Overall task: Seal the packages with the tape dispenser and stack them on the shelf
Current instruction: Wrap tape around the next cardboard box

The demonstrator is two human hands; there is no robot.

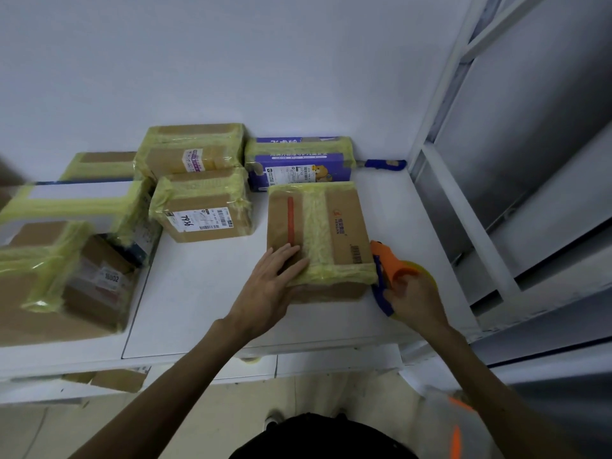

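A flat cardboard package [344,223] with a red stripe and bands of yellowish tape lies on the white table [198,299]. My left hand [271,283] rests flat on its near left corner, fingers spread. My right hand [414,299] grips an orange and blue tape dispenser [389,273] pressed against the package's near right corner, where a tape band wraps the front edge. Several taped packages stand to the left and behind: one marked 7986 [202,210], a purple box [298,164] and a large carton [59,283].
A blue-handled tool [384,164] lies against the wall at the back right. Grey metal shelving [516,167] rises along the right side. More cardboard [116,379] sits under the table's front edge. Bare tabletop lies between the big carton and my left arm.
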